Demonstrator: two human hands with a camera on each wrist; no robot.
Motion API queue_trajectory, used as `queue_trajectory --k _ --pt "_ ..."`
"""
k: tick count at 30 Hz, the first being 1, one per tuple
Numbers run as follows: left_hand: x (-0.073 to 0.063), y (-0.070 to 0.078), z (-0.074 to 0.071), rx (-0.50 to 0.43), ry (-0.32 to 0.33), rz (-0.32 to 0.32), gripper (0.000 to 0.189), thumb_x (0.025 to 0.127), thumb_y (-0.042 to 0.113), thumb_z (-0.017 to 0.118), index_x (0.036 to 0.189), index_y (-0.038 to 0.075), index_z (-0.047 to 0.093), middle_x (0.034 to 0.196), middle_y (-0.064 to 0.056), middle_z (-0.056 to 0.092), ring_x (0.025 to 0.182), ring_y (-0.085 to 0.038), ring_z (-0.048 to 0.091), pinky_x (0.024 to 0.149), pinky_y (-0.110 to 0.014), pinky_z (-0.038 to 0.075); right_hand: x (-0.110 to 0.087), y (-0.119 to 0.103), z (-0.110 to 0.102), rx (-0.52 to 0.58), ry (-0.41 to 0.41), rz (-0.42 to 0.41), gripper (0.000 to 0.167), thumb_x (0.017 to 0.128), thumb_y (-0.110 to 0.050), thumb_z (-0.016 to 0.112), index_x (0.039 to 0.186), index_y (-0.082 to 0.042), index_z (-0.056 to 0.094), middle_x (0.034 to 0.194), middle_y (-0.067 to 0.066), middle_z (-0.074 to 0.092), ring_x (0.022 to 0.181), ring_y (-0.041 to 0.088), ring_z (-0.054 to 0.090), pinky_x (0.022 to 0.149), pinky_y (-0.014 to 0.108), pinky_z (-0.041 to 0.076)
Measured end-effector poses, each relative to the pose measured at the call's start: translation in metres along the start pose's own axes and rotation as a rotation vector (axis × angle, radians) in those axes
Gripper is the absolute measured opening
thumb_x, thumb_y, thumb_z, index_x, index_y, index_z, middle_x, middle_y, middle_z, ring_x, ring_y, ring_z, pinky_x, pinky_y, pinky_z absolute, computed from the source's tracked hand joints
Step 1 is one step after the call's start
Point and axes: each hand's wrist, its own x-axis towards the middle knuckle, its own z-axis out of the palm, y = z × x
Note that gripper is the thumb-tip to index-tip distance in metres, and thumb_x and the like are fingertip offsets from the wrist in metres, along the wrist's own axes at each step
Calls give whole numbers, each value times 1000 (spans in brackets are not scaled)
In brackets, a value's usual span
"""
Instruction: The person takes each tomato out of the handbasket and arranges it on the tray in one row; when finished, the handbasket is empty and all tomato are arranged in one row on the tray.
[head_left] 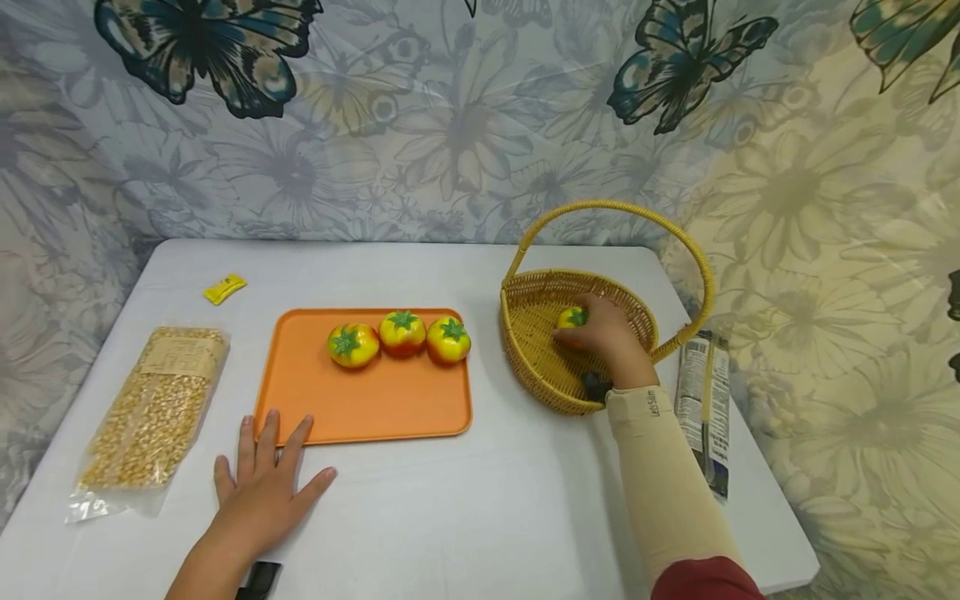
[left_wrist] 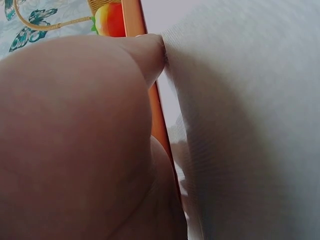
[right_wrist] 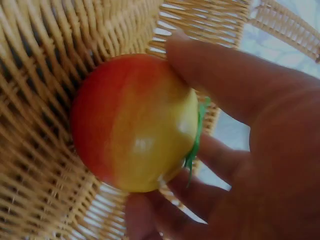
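Inside a wicker basket (head_left: pixel 536 371), my right hand (head_left: pixel 611 337) holds a red and yellow toy tomato (right_wrist: pixel 135 125) with a green leafy top. The right wrist view shows the thumb on one side of it and fingers on the other, with the wicker close behind. On the orange tray (head_left: pixel 367 408), three similar toy tomatoes (head_left: pixel 402 334) stand in a row near its far right side. My left hand (head_left: pixel 262 492) lies with fingers spread at the tray's near left corner, fingertips over the rim. In the left wrist view, a thumb tip (left_wrist: pixel 155 55) meets the white cloth.
A clear bag of corn kernels (head_left: pixel 153 408) lies left of the tray, with a small yellow packet (head_left: pixel 224 288) beyond it. The basket's tall handle (head_left: pixel 705 283) arches to the right. A dark printed packet (head_left: pixel 705 408) lies by the table's right edge.
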Motion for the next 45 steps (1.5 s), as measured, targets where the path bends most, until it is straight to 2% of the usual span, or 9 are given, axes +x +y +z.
queue_trajectory --k 3,8,11,17,20,23,30,33,45 --pt "0 1 0 -1 3 3 100 99 78 48 170 14 19 171 -32 -13 149 -43 -40 102 -85 -20 2 2 4 11 -18 -17 86 96 -36 79 163 -4 36 149 29 49 126 46 51 103 61 47" --pt "0 -1 1 -8 20 14 98 100 77 48 170 14 19 172 -31 -13 150 -43 -40 102 -86 -19 3 -1 5 63 -55 -70 83 98 -31 77 164 -3 34 149 27 48 125 42 54 105 57 47" --pt "0 -1 1 -10 30 18 97 100 76 49 170 15 19 172 -31 -12 150 -42 -39 103 -86 -19 5 -3 7 38 -55 -104 81 99 -29 77 163 -2 35 152 28 46 127 42 53 107 58 46" --pt "0 -1 3 -9 41 27 97 100 77 48 170 16 18 172 -30 -12 150 -41 -39 103 -85 -19 8 -8 13 -114 -28 -149 80 98 -35 79 162 -6 40 160 31 36 143 52 37 114 64 36" --pt "0 -2 4 -8 39 27 98 100 78 47 171 17 18 172 -30 -12 150 -40 -40 103 -85 -19 7 -8 16 -143 -32 -147 80 99 -38 78 162 -8 40 163 31 32 148 56 28 116 69 32" --pt "0 -2 4 -9 35 29 97 100 77 48 171 17 18 172 -29 -13 150 -40 -40 103 -85 -20 5 -8 16 -145 -32 -143 79 99 -40 76 163 -10 41 164 31 30 149 57 26 115 70 32" --pt "0 -1 3 -9 25 23 97 100 76 49 170 15 20 172 -31 -12 150 -42 -39 103 -85 -20 -1 -9 12 -127 0 -132 75 98 -43 75 161 -12 45 160 29 36 144 53 34 109 66 41" --pt "0 -1 3 -6 21 21 97 100 76 49 170 14 20 171 -32 -12 150 -44 -39 102 -85 -20 -4 -13 7 -112 17 -139 73 99 -45 73 159 -12 47 159 27 39 142 50 39 110 65 41" --pt "-1 -2 1 -10 17 21 98 100 76 48 170 15 18 171 -31 -14 149 -42 -41 102 -85 -21 -24 -35 -13 -109 91 -240 76 99 -52 71 159 -11 47 156 25 44 133 42 50 104 59 46"
